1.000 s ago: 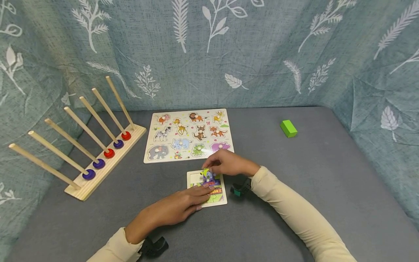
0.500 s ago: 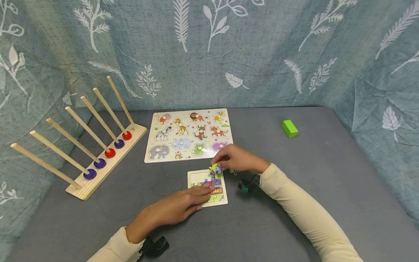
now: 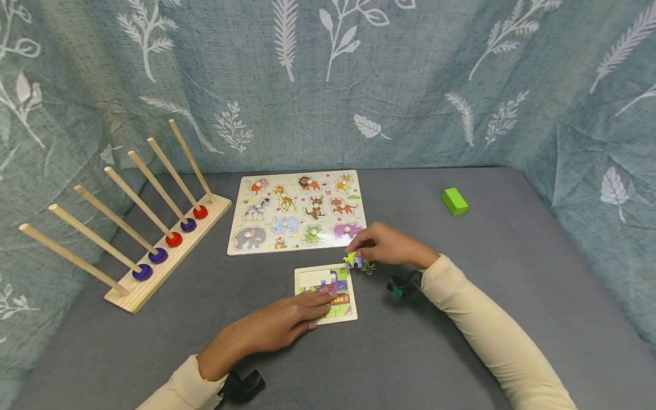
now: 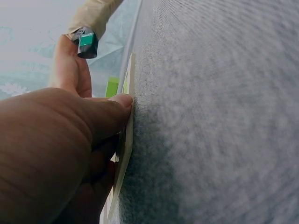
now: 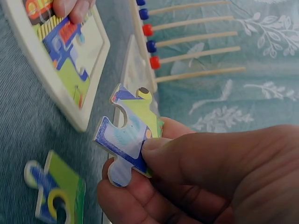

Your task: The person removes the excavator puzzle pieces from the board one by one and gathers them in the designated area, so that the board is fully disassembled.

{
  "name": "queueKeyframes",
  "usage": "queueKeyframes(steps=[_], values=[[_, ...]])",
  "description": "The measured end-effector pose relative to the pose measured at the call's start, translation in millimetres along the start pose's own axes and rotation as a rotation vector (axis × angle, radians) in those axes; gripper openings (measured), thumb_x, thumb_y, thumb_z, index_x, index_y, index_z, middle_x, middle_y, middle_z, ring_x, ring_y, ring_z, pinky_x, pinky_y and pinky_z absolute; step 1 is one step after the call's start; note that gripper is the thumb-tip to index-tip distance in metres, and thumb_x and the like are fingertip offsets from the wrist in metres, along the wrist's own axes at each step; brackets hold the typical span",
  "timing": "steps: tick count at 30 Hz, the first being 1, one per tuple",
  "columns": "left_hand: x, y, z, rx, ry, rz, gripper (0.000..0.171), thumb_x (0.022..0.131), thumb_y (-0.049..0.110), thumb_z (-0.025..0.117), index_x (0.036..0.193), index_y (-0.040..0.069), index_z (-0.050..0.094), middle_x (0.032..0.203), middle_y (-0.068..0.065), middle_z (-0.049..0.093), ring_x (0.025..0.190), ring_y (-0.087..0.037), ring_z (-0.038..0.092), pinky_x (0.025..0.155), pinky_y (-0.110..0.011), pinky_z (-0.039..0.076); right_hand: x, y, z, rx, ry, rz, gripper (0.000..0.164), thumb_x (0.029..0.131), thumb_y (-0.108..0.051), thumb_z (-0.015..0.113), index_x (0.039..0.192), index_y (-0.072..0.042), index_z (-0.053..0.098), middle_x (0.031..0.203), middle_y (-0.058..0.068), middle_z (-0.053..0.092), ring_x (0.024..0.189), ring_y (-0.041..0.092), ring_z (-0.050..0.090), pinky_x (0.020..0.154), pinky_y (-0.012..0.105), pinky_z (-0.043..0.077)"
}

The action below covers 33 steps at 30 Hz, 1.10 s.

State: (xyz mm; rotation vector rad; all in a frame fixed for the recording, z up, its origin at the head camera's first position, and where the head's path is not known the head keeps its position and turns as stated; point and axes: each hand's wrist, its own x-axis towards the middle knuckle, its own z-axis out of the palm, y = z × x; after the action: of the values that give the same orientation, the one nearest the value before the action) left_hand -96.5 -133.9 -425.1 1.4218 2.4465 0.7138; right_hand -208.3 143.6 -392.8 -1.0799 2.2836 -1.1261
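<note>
While the right hand [image 3: 386,244] pinches a piece [image 5: 124,135] near mid-frame and the left hand [image 3: 279,322] rests straight-fingered on the tray [image 5: 74,119], a slack pinch could drop it.

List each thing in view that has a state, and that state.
Tray: partly filled, partly covered
Left hand: resting on tray
Held piece: pinched, out of the tray
Right hand: pinching held piece
Loose piece: on table, printed side up
Animal board: flat, looks complete
Rack: upright, five pegs with one disc each, end pegs bare
Block: lying on table
</note>
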Motion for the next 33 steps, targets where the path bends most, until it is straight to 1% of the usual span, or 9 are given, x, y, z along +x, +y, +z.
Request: queueKeyframes(steps=[4,7,13,18,20,25,30,33], values=[[0.2,-0.2,-0.1,0.007,0.002,0.013,0.047,0.097,0.004,0.057,0.143,0.004,0.048,0.151,-0.010,0.040,0.139,-0.024,0.035,0.107,-0.042,0.037,-7,4,-5,0.027,0.019,0.062,0.019,0.093,0.006,0.058,0.105,0.005,0.073,0.099,0.009,0.071,0.078,0.013,0.063,0.068,0.029,0.053],[1.5,0.1,0.0,0.006,0.002,0.007,0.047,0.098,0.005,0.057,0.144,0.004,0.048,0.151,-0.009,0.040,0.139,-0.023,0.035,0.108,-0.041,0.036,-14,9,-9,0.034,0.042,0.094,0.019,0.093,0.005,0.059,0.105,0.004,0.073,0.098,0.009,0.071,0.079,0.013,0.063,0.068,0.029,0.053],[1.6,0.1,-0.1,0.010,0.018,0.014,0.045,0.096,0.004,0.059,0.141,0.003,0.051,0.148,-0.011,0.043,0.138,-0.025,0.037,0.107,-0.042,0.037,-23,17,-13,0.004,0.085,0.093,0.016,0.092,0.005,0.060,0.102,0.003,0.072,0.094,0.007,0.070,0.075,0.013,0.060,0.065,0.029,0.051],[1.8,-0.2,0.4,-0.008,0.008,0.002,0.046,0.097,0.005,0.058,0.142,0.004,0.050,0.151,-0.009,0.040,0.139,-0.024,0.035,0.108,-0.043,0.035,-28,21,-18,-0.008,0.096,0.107,0.015,0.092,0.005,0.060,0.101,0.003,0.072,0.092,0.006,0.070,0.073,0.013,0.058,0.064,0.028,0.050],[1.8,-0.4,0.3,-0.014,0.004,0.000,0.046,0.097,0.005,0.058,0.143,0.004,0.049,0.151,-0.009,0.039,0.140,-0.024,0.034,0.108,-0.043,0.035,-29,22,-19,-0.013,0.095,0.101,0.015,0.091,0.005,0.061,0.101,0.003,0.073,0.093,0.007,0.070,0.075,0.013,0.059,0.065,0.028,0.050],[1.3,0.2,0.1,0.001,0.011,0.009,0.046,0.096,0.002,0.058,0.142,0.004,0.050,0.149,-0.012,0.042,0.138,-0.025,0.037,0.107,-0.043,0.037,-33,26,-21,-0.057,0.074,0.086,0.014,0.090,0.006,0.063,0.098,0.002,0.074,0.096,0.008,0.070,0.080,0.013,0.061,0.068,0.028,0.051],[0.2,1.0,0.2,0.029,0.029,0.033,0.045,0.096,0.002,0.058,0.141,0.002,0.051,0.147,-0.013,0.045,0.136,-0.027,0.039,0.106,-0.042,0.038,-34,28,-22,-0.094,0.058,0.084,0.014,0.090,0.004,0.064,0.098,0.001,0.075,0.095,0.007,0.070,0.079,0.013,0.059,0.067,0.029,0.049],[0.0,1.2,0.2,0.039,0.032,0.037,0.045,0.096,0.002,0.058,0.141,0.002,0.051,0.147,-0.013,0.045,0.136,-0.027,0.040,0.106,-0.042,0.038,-35,29,-22,-0.104,0.058,0.086,0.015,0.089,0.006,0.064,0.097,0.001,0.075,0.095,0.007,0.070,0.079,0.013,0.059,0.066,0.029,0.049]])
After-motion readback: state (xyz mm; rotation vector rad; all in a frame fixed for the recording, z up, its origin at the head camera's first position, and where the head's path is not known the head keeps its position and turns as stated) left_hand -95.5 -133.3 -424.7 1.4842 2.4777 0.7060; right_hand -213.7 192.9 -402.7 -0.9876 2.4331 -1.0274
